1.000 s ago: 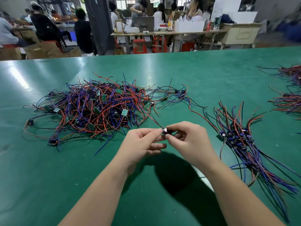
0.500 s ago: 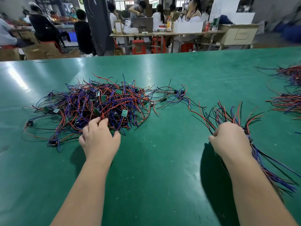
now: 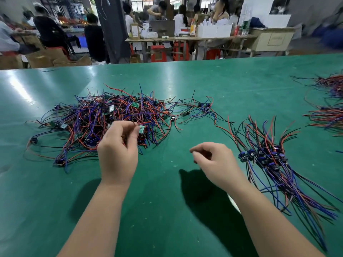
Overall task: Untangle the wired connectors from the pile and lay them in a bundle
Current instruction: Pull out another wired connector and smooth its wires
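A tangled pile of wired connectors (image 3: 104, 123), with red, blue, purple and black wires and small green boards, lies on the green table at centre left. My left hand (image 3: 118, 149) is raised over the pile's near edge and pinches a small green connector board (image 3: 141, 129) between thumb and fingers. To the right lies the laid-out bundle (image 3: 269, 160), its blue connector heads side by side and wires fanning out. My right hand (image 3: 215, 162) hovers between pile and bundle, fingers loosely curled, holding nothing that I can see.
The green table (image 3: 167, 210) stretches wide around the work. More wire heaps (image 3: 330, 101) lie at the far right edge. Beyond the far edge, people sit at other benches with boxes and red stools.
My left hand lifted off the pile with a connector board pinched. My right hand left the bundle and moved left toward the centre, with nothing in it.
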The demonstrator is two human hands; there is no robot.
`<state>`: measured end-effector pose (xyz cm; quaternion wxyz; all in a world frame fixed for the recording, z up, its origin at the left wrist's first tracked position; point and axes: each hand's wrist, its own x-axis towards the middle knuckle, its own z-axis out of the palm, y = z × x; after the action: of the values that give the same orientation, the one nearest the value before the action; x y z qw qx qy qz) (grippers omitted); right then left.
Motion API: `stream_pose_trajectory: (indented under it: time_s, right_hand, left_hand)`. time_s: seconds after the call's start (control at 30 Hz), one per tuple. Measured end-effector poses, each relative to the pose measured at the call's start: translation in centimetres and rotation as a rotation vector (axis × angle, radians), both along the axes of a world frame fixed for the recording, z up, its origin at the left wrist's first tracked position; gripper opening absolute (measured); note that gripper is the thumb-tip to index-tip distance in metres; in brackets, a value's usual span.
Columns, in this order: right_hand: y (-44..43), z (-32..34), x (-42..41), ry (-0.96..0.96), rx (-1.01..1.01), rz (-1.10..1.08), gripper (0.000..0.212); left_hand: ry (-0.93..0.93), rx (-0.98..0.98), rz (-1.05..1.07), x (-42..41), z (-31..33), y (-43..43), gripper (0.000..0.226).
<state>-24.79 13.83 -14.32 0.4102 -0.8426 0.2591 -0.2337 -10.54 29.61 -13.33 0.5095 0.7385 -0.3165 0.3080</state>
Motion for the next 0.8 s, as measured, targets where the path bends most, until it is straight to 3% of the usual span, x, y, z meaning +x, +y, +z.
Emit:
stream_pose_trajectory:
  time_s: [0.1, 0.17, 0.3, 0.37, 0.5, 0.6, 0.67, 0.73, 0.8]
  right_hand:
    - [0.5, 0.8, 0.7, -0.173, 0.803, 0.090, 0.030]
    - [0.4, 1.4, 0.7, -0.196, 1.058, 0.153, 0.039]
    - [-0.1, 1.7, -0.1, -0.216, 1.075, 0.218, 0.034]
    - [-0.6, 1.7, -0.4, -0.296, 1.098, 0.172, 0.030]
    - [-1.5, 2.1, -0.4, -0.443, 1.167, 0.099, 0.020]
    - [-1.3, 2.1, -0.6, -0.430, 1.149, 0.164, 0.014]
    - [-0.9, 2.1, -0.7, -0.394, 1.124, 0.239, 0.016]
    - [-0.5, 2.0, -0.7, -0.351, 1.082, 0.312, 0.016]
    - [-0.2, 1.8, -0.7, -0.278, 1.012, 0.369, 0.015]
  left_hand:
    - [-0.149, 0.000, -0.249, -3.0, 0.1, -1.1, 0.004]
    - [-0.204, 0.097, -0.462, -5.4, -0.4, -2.1, 0.008]
    - [-0.297, 0.270, -0.650, -8.0, -1.8, -3.9, 0.005]
    - [-0.171, 0.222, -0.704, -8.1, -1.9, -4.0, 0.009]
    - [0.220, 0.143, -0.585, -7.4, -1.8, -3.6, 0.011]
    - [0.885, 0.090, -0.570, -6.7, -1.2, -4.2, 0.025]
    - [1.196, -0.066, -0.640, -6.0, -0.7, -4.4, 0.028]
    - [1.288, -0.281, -0.769, -5.5, -0.3, -4.2, 0.032]
    - [1.255, -0.458, -0.863, -5.3, 0.0, -3.9, 0.035]
